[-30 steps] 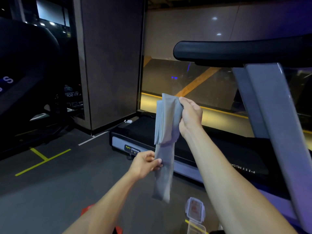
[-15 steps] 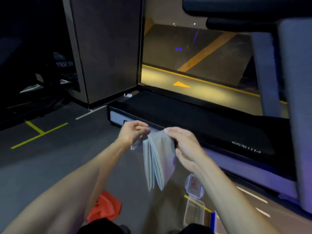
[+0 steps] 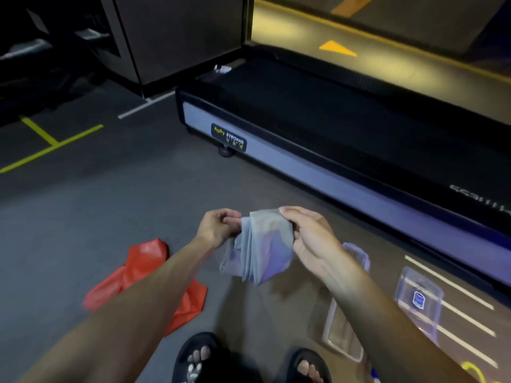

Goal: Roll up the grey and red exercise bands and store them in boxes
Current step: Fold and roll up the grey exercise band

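i pinch the folded grey band [image 3: 262, 244] at its top edge with both my left hand [image 3: 217, 226] and right hand [image 3: 309, 236], so the layers hang together for rolling. the red band [image 3: 146, 275] lies on the floor, boxes [image 3: 343, 333] just beside my feet.

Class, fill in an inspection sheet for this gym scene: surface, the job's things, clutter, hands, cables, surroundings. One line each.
Surface: dark grey floor with yellow and white lines.
Job's things: grey band folded in layers, held in the air; red band crumpled on the floor; clear boxes on the floor, right.
Clutter: nothing seen.
Hands: left hand and right hand both pinch the grey band's top edge.
Cables: nothing seen.
Surroundings: treadmill ahead; the person's sandals below.
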